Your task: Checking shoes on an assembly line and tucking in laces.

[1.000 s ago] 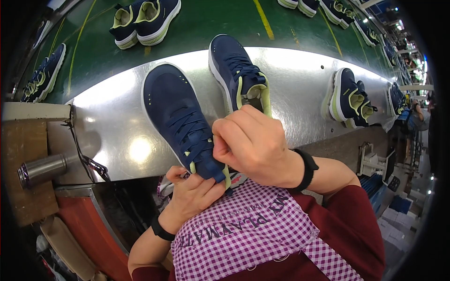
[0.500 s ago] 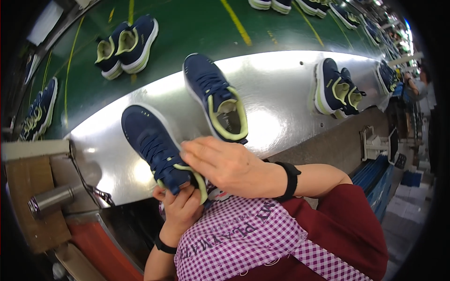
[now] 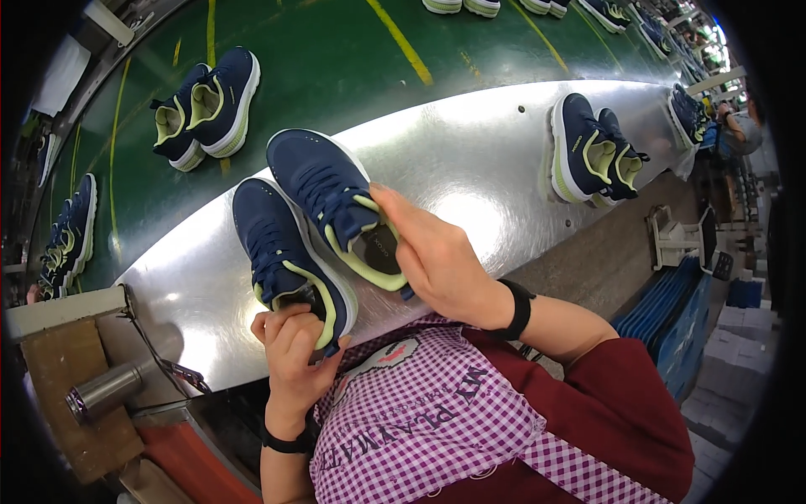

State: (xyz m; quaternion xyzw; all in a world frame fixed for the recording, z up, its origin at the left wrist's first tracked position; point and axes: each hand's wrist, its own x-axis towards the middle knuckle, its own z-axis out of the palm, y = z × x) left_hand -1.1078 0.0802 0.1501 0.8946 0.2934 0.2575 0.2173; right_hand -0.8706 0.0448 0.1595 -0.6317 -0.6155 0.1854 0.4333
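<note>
Your left hand (image 3: 290,340) gripping heel of navy left shoe (image 3: 285,252); right hand (image 3: 437,256) clasping lime-lined right shoe (image 3: 340,206); another shoe pair (image 3: 592,151) lying beyond on steel table (image 3: 478,160).

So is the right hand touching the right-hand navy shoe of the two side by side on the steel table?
Touching. The head view shows the right hand laid on the heel opening of that navy shoe, fingers across its lime collar with no gap.

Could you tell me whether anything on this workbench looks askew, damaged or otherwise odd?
Nothing stands out. The left hand grips the heel of one navy sneaker, the right hand the collar of its mate. Both look intact, as does the sneaker pair lying farther along the metal bench.
</note>
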